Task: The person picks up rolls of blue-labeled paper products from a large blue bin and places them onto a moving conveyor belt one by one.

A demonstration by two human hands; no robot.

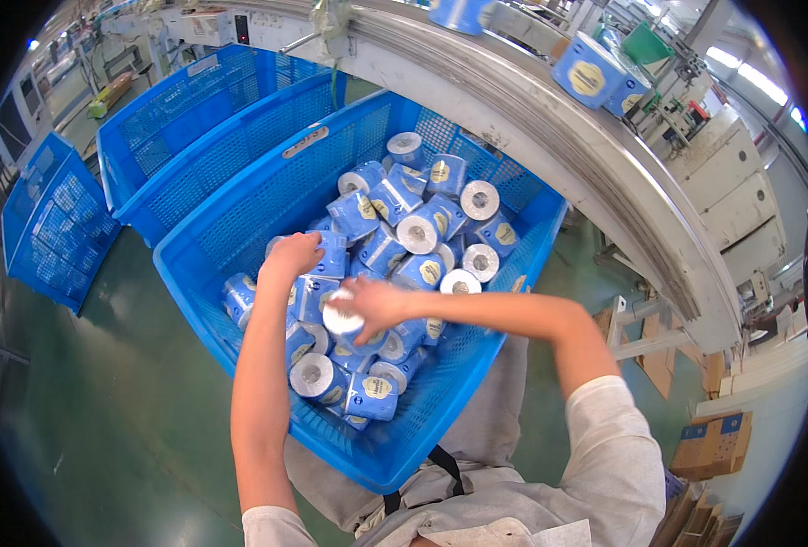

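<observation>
A large blue plastic basket (190, 260) stands in front of me, with many blue-and-white wrapped toilet paper rolls (392, 199) piled loosely in it. My right hand (378, 305) reaches in from the right, its fingers around a toilet paper roll (342, 319) whose white end shows; both are a little blurred. To the left, my left hand (296, 252) is bent over another wrapped roll (333, 255), fingers curled onto it, partly hidden from above. More rolls lie below and around both hands, some on their sides, others with their core holes showing.
Empty-looking blue baskets (171, 173) stand beside mine at the left, and a smaller blue crate (62, 223) sits farther left. A metal conveyor rail (550, 118) curves across the far side, carrying blue packs (586, 73). Cardboard boxes (712, 447) lie at the lower right.
</observation>
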